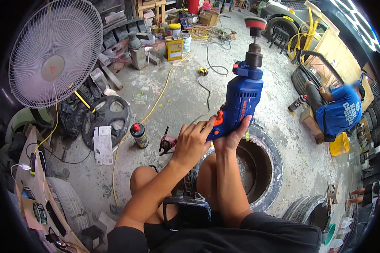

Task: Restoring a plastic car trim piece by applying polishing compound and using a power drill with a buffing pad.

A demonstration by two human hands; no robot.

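A blue power drill [242,95] is held up in front of me, tilted so its chuck points away. A backing pad with a red-orange edge [256,23] is fitted in the chuck. My left hand [193,142] is closed round the handle end, its fingers at the orange trigger [218,118]. From below and the right, my right hand [234,137] grips the drill body, thumb along its side. A glossy black frame-shaped part [187,211] lies at my lap. On the floor past my left forearm sits a reddish tool [167,143], partly hidden.
A black bottle with a red cap [139,135] stands at left, near a yellow cord [158,99] and a large fan [54,52]. A tyre [275,168] lies beside my right arm. Another person in a blue shirt [342,110] sits at right near a yellow bucket [339,144].
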